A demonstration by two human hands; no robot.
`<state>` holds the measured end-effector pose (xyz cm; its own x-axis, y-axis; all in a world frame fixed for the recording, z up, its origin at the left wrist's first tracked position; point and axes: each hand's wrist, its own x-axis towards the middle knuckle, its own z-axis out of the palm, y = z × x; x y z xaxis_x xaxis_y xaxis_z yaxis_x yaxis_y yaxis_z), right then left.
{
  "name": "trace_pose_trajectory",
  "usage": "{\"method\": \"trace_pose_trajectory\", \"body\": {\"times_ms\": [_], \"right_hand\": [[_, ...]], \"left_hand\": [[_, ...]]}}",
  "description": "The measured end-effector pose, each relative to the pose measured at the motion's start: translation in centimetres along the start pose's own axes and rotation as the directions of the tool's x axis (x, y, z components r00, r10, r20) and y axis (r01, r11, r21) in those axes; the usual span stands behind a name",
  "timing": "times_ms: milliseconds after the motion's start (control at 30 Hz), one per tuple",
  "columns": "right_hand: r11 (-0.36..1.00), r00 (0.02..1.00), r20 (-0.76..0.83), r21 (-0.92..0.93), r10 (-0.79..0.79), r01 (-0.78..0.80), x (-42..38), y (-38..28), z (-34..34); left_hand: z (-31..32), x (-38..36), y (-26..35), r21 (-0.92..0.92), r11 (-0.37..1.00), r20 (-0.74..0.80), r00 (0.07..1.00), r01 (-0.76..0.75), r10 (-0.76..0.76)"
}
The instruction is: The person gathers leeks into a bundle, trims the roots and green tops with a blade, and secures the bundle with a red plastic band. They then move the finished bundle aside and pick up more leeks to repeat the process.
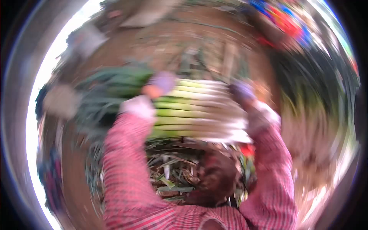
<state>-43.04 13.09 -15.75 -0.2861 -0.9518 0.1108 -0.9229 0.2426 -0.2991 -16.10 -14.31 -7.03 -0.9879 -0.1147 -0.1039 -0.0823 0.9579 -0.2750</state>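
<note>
A bundle of leeks (195,109) lies sideways in front of me, pale stems side by side. Its white ends point right, while the dark green leaves (111,86) spread out to the left. My left hand (160,85), in a purple glove with orange on it, grips the far edge where green meets white. Around the white end on the right, my right hand (245,94) is closed, also gloved in purple. Motion blurs both hands, and the fingers under the bundle are hidden. Both arms wear red checked sleeves.
Leaf scraps (168,172) litter the ground below the bundle. More leeks (314,103) are piled along the right side. A blurred red and blue object (285,23) sits at the upper right. Brown soil (191,23) stretches ahead, with a pale block-like thing (61,101) at left.
</note>
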Motion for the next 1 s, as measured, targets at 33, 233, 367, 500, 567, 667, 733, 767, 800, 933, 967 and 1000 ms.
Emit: {"method": "trace_pose_trajectory", "body": {"times_ms": [33,233,367,500,567,667,733,767,800,933,967,1000], "right_hand": [[0.992,0.992,0.063,-0.079,0.107,-0.102,0.4,-1.2,-2.0],[0.987,0.986,0.081,-0.083,0.145,-0.138,-0.5,-3.8,-4.9],[0.975,0.974,0.083,-0.074,0.213,-0.207,-0.8,-3.4,-4.4],[0.974,0.97,0.1,-0.081,0.22,-0.213,-0.9,-3.6,-4.4],[0.975,0.971,0.098,-0.063,0.219,-0.214,-0.9,-3.1,-3.9],[0.973,0.97,0.1,-0.076,0.223,-0.216,-0.7,-2.7,-3.7],[0.971,0.969,0.09,-0.099,0.228,-0.219,-0.7,-2.5,-3.5],[0.982,0.987,-0.045,-0.103,0.153,-0.157,-0.8,-2.3,-2.7],[0.988,0.994,0.012,-0.114,0.106,-0.104,-0.3,-1.6,-2.4],[0.982,0.979,0.083,0.033,0.185,-0.188,1.0,-1.2,-0.9],[0.987,0.987,0.057,0.034,0.153,-0.155,0.8,-2.0,-1.3],[0.989,0.99,0.017,0.039,0.139,-0.139,-0.1,-2.7,-2.7]], "left_hand": [[2.1,1.2,-1.0,0.061,0.997,0.167,0.984,0.052,-0.062],[-5.3,2.1,-0.8,-0.003,0.891,0.451,0.796,0.454,-0.404],[-5.5,0.6,1.0,0.134,0.91,0.338,0.845,0.393,-0.415],[-5.6,0.0,2.7,0.201,0.877,0.275,0.834,0.437,-0.479],[-6.3,0.1,3.0,0.222,0.866,0.309,0.81,0.449,-0.499],[-4.2,0.1,1.6,0.184,0.909,0.25,0.877,0.373,-0.411],[-4.1,-0.9,0.9,0.059,0.934,0.252,0.901,0.351,-0.354],[-4.0,-1.7,0.3,-0.05,0.938,0.282,0.906,0.343,-0.316],[-4.2,-1.4,0.4,-0.178,0.941,0.303,0.926,0.288,-0.226],[4.0,-2.8,-6.1,-0.225,0.974,0.051,0.999,0.0,0.012],[7.0,-3.4,-7.5,-0.137,0.99,0.031,0.998,-0.046,0.05],[10.1,-3.4,-9.6,-0.027,0.993,-0.012,0.993,-0.116,0.116]]}}
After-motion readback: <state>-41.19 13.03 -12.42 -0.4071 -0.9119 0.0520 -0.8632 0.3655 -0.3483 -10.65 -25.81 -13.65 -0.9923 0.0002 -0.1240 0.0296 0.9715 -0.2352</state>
